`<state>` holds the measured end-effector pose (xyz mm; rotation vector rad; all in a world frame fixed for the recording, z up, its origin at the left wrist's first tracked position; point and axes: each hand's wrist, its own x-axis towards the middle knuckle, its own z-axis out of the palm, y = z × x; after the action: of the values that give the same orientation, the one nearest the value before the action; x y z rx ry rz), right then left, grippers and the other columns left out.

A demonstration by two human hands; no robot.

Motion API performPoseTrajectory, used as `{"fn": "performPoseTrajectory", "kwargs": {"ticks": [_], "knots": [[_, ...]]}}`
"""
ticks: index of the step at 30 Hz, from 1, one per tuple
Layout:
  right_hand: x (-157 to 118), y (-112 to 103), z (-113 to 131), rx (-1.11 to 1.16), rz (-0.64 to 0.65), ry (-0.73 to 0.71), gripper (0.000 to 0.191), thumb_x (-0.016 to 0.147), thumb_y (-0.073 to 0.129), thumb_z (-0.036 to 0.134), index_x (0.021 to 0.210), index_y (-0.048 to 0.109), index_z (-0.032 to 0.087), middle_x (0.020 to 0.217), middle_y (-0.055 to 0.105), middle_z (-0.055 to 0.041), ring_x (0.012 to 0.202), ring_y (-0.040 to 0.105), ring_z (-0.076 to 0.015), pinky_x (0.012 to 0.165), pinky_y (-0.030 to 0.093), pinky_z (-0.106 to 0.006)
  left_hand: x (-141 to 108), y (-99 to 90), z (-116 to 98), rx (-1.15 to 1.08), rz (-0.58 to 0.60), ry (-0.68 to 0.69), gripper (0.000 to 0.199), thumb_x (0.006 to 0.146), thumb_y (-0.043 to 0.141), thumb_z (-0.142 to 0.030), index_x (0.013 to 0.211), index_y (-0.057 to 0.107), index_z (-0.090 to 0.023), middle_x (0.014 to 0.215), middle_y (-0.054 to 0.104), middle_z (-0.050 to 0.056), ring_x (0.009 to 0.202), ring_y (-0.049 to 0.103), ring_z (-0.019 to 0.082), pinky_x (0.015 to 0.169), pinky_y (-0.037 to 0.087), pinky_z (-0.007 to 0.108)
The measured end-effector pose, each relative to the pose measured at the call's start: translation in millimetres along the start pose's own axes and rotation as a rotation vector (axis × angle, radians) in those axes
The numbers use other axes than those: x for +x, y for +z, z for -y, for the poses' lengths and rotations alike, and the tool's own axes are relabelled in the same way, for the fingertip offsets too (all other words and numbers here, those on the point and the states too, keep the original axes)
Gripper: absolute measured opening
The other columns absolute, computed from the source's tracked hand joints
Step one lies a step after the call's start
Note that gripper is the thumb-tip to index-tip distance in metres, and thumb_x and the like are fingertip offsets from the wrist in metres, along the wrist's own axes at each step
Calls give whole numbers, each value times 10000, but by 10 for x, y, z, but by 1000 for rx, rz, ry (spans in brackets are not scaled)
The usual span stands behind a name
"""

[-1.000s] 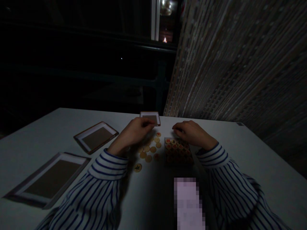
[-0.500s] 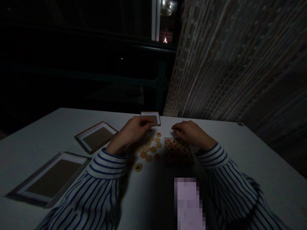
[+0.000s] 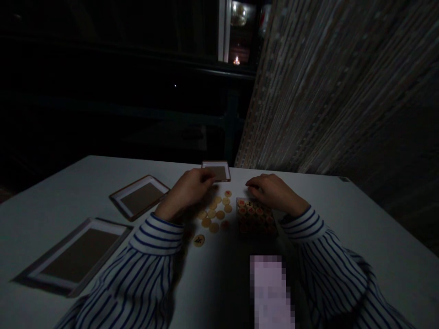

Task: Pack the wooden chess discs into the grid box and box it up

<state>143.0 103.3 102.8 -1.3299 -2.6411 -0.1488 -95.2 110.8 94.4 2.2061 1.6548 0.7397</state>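
My left hand [image 3: 192, 188] hovers over the far left of a loose group of round Chinese chess pieces [image 3: 211, 214], its thumb and fingers closed together. Whatever may be between those fingertips is hidden. Most of the loose pieces lie blank side up; one nearer me shows a black character [image 3: 199, 240]. To their right stands a square box [image 3: 257, 234] filled with rows of pieces, some with red characters. Just behind that box, my right hand [image 3: 276, 192] is held with fingers curled and pressed together. Its grip is too dark to make out.
A small shallow tray [image 3: 226, 172] lies beyond my left hand. Two larger trays or lids, a middle one [image 3: 125, 214] and a big one [image 3: 73, 292], lie at the left of the white table [image 3: 356, 228]. A blurred-out phone-like rectangle [image 3: 272, 292] is in front. A string curtain [image 3: 308, 91] hangs behind.
My left hand has drawn slightly left, away from the small tray. My right hand stays almost still by the box. The view has shifted a little.
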Motion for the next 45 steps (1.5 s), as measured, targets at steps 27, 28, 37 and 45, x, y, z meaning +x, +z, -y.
{"fn": "performPoseTrajectory", "kwargs": {"ticks": [27,28,37,45], "knots": [[709,257,243,-29,223,7,317,823,400,312,1015,624,196,986,657,-77,912,585,-193,732,377,-250,17,135,287,181,72,-93,305,805,382,-211,986,626,-199,962,671,88,902,607,200,755,434,274],[738,280,258,-42,243,10,317,817,404,314,1013,624,196,991,654,-80,914,584,-196,731,378,-253,15,146,287,180,73,-92,309,803,377,-203,987,625,-196,966,669,90,902,606,200,754,434,272],[895,476,366,-68,293,-10,315,779,440,370,962,622,190,997,641,-103,907,588,-229,695,400,-289,-22,208,263,186,79,-65,316,808,382,-200,1036,601,-185,991,657,97,910,597,190,745,420,256],[955,559,399,-48,291,1,323,774,453,401,925,629,177,969,644,-113,886,593,-233,667,409,-288,-40,179,239,202,83,-63,333,798,370,-171,1052,585,-185,1005,653,103,939,590,209,760,419,282]]}}
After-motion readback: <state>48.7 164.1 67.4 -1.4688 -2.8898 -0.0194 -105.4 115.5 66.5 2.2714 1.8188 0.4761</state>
